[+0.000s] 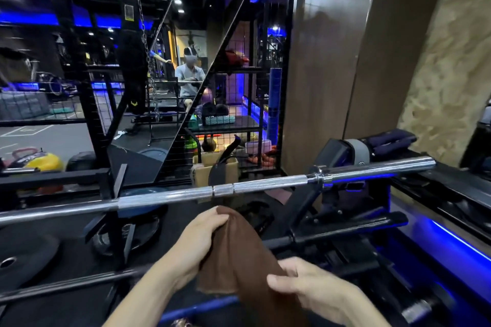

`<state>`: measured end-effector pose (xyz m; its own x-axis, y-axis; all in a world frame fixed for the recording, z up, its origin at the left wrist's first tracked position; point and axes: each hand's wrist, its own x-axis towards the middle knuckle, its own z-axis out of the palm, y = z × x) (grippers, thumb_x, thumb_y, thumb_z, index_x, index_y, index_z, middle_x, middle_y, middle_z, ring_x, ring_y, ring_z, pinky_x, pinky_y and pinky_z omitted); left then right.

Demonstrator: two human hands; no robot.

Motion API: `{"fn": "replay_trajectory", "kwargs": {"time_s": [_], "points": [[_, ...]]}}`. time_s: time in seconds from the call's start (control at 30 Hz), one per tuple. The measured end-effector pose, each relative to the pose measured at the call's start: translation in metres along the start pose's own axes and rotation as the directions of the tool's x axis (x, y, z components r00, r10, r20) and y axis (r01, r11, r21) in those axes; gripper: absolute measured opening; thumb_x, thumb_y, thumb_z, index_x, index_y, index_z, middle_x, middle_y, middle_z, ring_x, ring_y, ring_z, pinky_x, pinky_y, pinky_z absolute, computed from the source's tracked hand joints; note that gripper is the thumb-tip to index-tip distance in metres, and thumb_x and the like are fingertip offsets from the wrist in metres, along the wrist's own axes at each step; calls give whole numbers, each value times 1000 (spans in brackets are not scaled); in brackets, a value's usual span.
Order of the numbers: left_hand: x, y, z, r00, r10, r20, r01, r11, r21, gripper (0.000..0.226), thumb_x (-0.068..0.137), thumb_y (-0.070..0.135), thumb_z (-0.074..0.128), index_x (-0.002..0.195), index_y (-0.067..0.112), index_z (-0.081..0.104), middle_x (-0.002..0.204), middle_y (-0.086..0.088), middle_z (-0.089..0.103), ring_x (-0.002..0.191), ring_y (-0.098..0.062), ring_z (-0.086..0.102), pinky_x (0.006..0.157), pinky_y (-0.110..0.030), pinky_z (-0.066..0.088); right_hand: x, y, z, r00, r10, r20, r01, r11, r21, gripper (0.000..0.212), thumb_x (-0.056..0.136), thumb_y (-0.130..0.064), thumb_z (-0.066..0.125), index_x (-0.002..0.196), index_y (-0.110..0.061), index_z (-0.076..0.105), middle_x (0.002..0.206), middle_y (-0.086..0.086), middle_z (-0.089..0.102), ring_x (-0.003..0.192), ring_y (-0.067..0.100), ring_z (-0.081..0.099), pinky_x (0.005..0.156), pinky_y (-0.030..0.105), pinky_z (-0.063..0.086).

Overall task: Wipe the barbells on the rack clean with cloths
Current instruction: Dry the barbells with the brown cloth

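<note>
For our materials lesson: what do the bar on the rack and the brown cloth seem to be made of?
Barbell: likely chromed steel, mirror-bright with blue reflections and duller knurled bands. Brown cloth, held by both hands: soft woven fabric, matte, draping in folds, one edge frayed; exact fibre unclear.

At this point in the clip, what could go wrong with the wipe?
1. Both hands, left hand and right hand, hold the brown cloth below the chrome barbell, not on it; the far sleeve may get skipped.
2. The cloth's loose edge could snag on the black rack.
</note>
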<state>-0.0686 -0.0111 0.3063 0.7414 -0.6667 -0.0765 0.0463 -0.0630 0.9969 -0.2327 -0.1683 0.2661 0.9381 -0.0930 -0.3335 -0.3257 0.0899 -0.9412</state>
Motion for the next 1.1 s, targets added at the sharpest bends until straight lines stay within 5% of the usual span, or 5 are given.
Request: {"fn": "replay_trajectory", "kwargs": {"time_s": [0.47,0.57,0.73,0.9,1.1], "points": [[53,6,-19,904,404,143,-428,828,363,19,103,19,58,114,31,66,111,12,74,102,-4,66,87,-13,47,-10,-118,-67,670,-503,-546,585,810,-29,24,81,-16,71,104,-8,74,99,14,76,82,22,73,72,32,61],[60,4,-31,885,450,116,-456,793,403,23,101,14,59,112,33,67,109,16,74,103,-5,67,89,-17,47,23,-150,-85,560,-699,-445,265,660,-703,15,90,-15,72,103,-10,69,100,6,75,92,22,70,85,38,53],[66,0,-58,875,484,20,-428,752,501,25,98,11,63,106,33,69,103,19,73,95,-5,66,87,-22,48,74,-161,-82,955,-98,-280,-224,379,-898,41,101,-60,46,118,-26,62,94,7,70,77,22,71,73,31,57],[79,4,-97,800,600,8,-275,355,893,25,99,39,50,106,26,69,106,8,68,98,-19,65,86,-39,51,106,-122,-99,819,-555,-148,-259,-127,-958,53,103,-58,25,134,-32,60,125,3,59,116,27,54,95,42,47],[86,-13,-125,899,434,-47,18,70,997,66,96,71,6,86,32,58,84,7,63,90,-24,63,77,-41,36,134,-74,-109,558,-810,-179,-353,-37,-935,37,103,-43,27,80,-24,49,74,4,61,74,35,63,71,45,44]]}}
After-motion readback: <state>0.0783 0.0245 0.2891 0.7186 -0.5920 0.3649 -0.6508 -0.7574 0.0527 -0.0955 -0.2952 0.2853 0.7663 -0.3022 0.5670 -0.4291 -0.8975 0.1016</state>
